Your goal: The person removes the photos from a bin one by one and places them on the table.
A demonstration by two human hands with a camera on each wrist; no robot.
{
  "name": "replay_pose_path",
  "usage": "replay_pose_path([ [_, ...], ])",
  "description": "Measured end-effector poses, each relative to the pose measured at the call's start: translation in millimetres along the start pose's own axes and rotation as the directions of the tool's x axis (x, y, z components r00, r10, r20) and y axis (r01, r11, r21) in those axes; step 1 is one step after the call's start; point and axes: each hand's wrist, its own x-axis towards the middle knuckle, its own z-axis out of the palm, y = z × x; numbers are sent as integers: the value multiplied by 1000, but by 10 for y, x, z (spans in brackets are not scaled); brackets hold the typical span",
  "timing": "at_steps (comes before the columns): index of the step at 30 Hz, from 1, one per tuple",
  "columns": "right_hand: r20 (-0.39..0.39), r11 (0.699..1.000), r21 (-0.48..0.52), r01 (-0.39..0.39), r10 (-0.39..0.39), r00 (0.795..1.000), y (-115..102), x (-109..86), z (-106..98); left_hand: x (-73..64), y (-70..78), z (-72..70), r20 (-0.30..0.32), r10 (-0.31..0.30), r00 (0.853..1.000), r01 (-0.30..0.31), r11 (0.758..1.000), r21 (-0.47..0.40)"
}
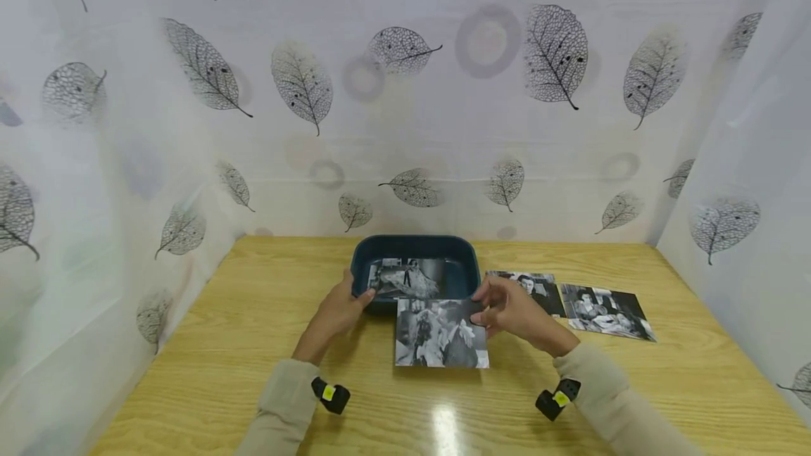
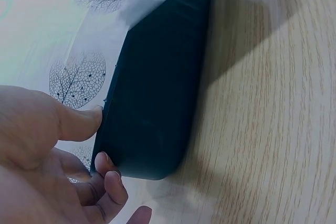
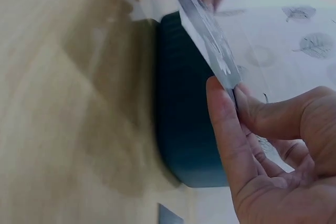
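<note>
A dark blue-green rectangular dish (image 1: 415,245) with rounded corners stands on the table, and a black-and-white photo (image 1: 405,280) lies in it. My left hand (image 1: 338,309) holds the dish at its near left corner, thumb on the rim and fingers bent underneath, as the left wrist view shows. Between thumb and fingertips, my right hand (image 1: 519,314) pinches the right edge of another black-and-white photo (image 1: 437,336). That photo is raised in front of the dish and hides part of its near wall. Seen almost edge-on in the right wrist view, the held photo (image 3: 207,32) slants above the dish (image 3: 184,114).
Right of the dish, two more black-and-white prints lie on the wooden table (image 1: 209,357): one (image 1: 535,292) partly behind my right hand, the other (image 1: 605,310) farther right. Leaf-patterned white sheeting (image 1: 418,125) encloses the back and sides.
</note>
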Motion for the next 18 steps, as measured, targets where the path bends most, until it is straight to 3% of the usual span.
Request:
replay_pose_path([
  [10, 45, 1000, -13, 4, -3, 999, 147, -102, 136, 6, 5, 1, 2, -10, 1000, 10, 1000, 8],
  [14, 38, 993, -105, 45, -41, 998, 189, -86, 156, 5, -4, 3, 4, -6, 1000, 6, 1000, 0],
  [18, 22, 955, -275, 108, -106, 994, 223, -49, 177, 6, -6, 4, 4, -9, 1000, 9, 1000, -2],
])
